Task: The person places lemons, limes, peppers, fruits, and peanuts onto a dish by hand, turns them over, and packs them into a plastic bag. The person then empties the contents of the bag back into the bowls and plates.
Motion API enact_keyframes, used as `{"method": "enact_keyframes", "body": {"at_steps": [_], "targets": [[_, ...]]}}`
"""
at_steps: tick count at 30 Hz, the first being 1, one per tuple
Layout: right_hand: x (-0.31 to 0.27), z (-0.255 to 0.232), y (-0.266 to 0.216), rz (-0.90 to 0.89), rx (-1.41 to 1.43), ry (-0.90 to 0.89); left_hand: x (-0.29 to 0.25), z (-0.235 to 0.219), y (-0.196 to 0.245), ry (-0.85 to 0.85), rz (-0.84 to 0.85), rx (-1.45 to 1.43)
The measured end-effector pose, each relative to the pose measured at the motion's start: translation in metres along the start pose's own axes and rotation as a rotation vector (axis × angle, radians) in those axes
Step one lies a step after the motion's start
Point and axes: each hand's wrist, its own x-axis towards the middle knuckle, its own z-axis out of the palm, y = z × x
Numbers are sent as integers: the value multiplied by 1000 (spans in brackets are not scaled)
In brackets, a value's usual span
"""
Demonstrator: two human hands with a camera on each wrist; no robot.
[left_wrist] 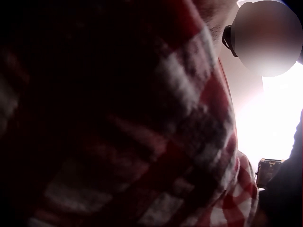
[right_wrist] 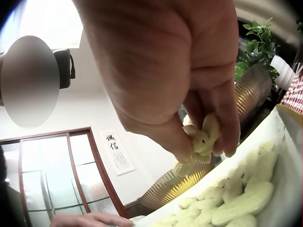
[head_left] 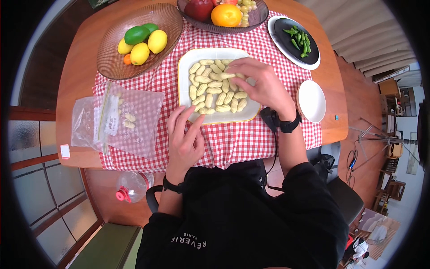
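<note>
In the head view, a white tray with a yellow rim [head_left: 228, 121] holds many unshelled peanuts [head_left: 216, 84] spread across its bottom. My right hand [head_left: 264, 83] is over the tray's right side. Between its thumb and fingers it pinches a few peanuts [right_wrist: 207, 137], seen just above the others in the right wrist view. My left hand [head_left: 184, 144] lies at the tray's near left corner, fingers extended and fingertips at the rim. The left wrist view shows mostly dark checkered cloth [left_wrist: 184, 90].
Left of the tray lies a clear zip bag [head_left: 139, 114] with a few peanuts inside. A white bowl [head_left: 311, 101] stands to the right. Behind are a fruit basket [head_left: 107, 49], a fruit bowl [head_left: 186, 13] and a plate [head_left: 284, 42] of green peppers.
</note>
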Motion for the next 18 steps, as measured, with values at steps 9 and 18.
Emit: {"method": "enact_keyframes", "body": {"at_steps": [9, 18], "targets": [[5, -7, -7, 70, 116, 137, 0, -15, 6, 178, 54, 72], [5, -9, -4, 118, 127, 78, -14, -72, -13, 211, -164, 409]]}}
